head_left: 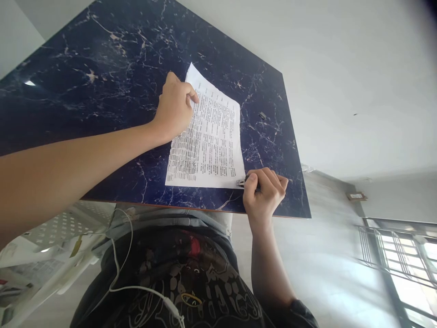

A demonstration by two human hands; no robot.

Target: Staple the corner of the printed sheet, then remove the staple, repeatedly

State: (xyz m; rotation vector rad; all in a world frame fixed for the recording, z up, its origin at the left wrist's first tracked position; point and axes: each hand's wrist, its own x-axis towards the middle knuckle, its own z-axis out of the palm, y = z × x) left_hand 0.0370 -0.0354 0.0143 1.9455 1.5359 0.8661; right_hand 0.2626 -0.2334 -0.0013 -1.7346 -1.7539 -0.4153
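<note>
Printed paper (pixel 218 136), apparently several sheets, lies on the dark blue marbled table (pixel 112 86), its far corner curling up a little. My left hand (pixel 175 105) pinches the paper's left edge between thumb and fingers. At the near right corner, my right hand (pixel 266 189) is closed around a small stapler (pixel 241 182). Its metal front end rests over that corner; the rest of the stapler is mostly hidden by my fingers.
A small dark grey piece (pixel 262 115) lies on the table right of the paper. The table's near edge runs close to my body. A white cable (pixel 118 273) hangs across my shirt. A perforated white chair (pixel 58 225) stands at the lower left.
</note>
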